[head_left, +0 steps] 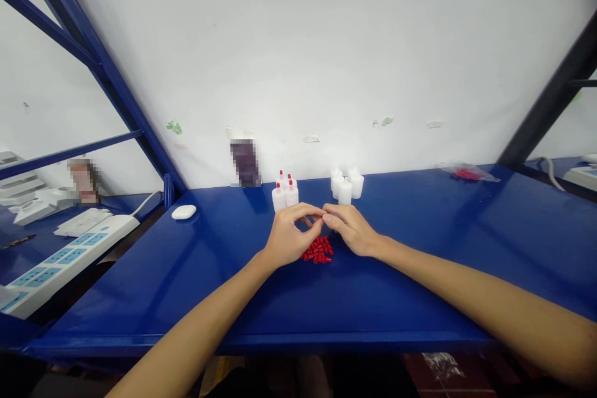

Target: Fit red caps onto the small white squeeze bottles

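Note:
My left hand [295, 233] and my right hand [351, 227] meet at the fingertips above a pile of small red caps [319, 250] on the blue table. Both hands are closed in a pinch; whatever lies between the fingertips is too small or hidden to name. Behind my left hand stand several white bottles with red tips [285, 191], partly covered by the hand. Beyond my right hand is a group of white bottles without red caps [346, 186].
A white rounded case [183, 212] lies left on the blue table [196, 298]. A clear bag with red pieces [467, 173] is at the back right. A blurred dark object [245, 163] leans on the wall. A white power strip [69, 261] sits far left.

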A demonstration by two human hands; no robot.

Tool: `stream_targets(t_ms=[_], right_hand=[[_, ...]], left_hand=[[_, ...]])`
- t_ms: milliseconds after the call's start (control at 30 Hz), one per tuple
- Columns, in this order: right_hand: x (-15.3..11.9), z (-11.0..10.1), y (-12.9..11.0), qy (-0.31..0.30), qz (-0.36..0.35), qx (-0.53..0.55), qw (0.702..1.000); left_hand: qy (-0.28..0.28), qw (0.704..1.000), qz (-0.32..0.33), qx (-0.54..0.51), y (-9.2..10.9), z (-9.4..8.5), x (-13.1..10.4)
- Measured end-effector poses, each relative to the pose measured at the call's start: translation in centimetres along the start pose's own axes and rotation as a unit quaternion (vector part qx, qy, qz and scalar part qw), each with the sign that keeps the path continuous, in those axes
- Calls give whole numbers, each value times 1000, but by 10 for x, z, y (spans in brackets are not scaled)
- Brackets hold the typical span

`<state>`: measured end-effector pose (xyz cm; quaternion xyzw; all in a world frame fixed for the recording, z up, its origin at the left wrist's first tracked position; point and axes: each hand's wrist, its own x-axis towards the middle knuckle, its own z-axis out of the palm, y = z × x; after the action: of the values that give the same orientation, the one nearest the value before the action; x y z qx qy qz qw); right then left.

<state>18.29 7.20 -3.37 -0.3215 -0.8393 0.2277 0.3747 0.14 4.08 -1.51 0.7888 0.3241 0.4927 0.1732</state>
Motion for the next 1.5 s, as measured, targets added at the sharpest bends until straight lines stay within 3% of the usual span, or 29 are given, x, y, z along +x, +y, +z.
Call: stream_targets(t_ms=[100, 467, 700, 900, 1000, 1100, 1267, 1400, 1500], right_hand=[[0, 0, 0, 7, 0, -7, 1000], [-2, 0, -7, -37, 5, -48, 998], [-1, 3, -10, -20, -15, -15, 1000], [-3, -1, -6, -7, -3, -15, 1000], [-4, -3, -2, -1, 15, -20, 1000], [-4, -4, 0, -2, 31, -35, 999], [-2, -4, 0, -14, 33, -43, 998], [-2, -4, -2, -11, 28, -44, 999], [-2, -4, -3, -11, 28, -47, 998]], left_hand=[[8, 1000, 20, 13, 1, 0, -1], [-54, 998, 18, 16, -6, 4, -9], [-77, 996, 31, 42, -10, 3, -11], [-85, 982, 35, 168, -20, -25, -15], [-143, 951, 62, 266, -33, -46, -17], [-155, 936, 11, 315, -44, -58, -19], [-114, 930, -44, 347, -57, -57, -16], [-27, 931, -3, 363, -60, -51, -16], [-31, 946, 40, 320, -51, -43, -16]])
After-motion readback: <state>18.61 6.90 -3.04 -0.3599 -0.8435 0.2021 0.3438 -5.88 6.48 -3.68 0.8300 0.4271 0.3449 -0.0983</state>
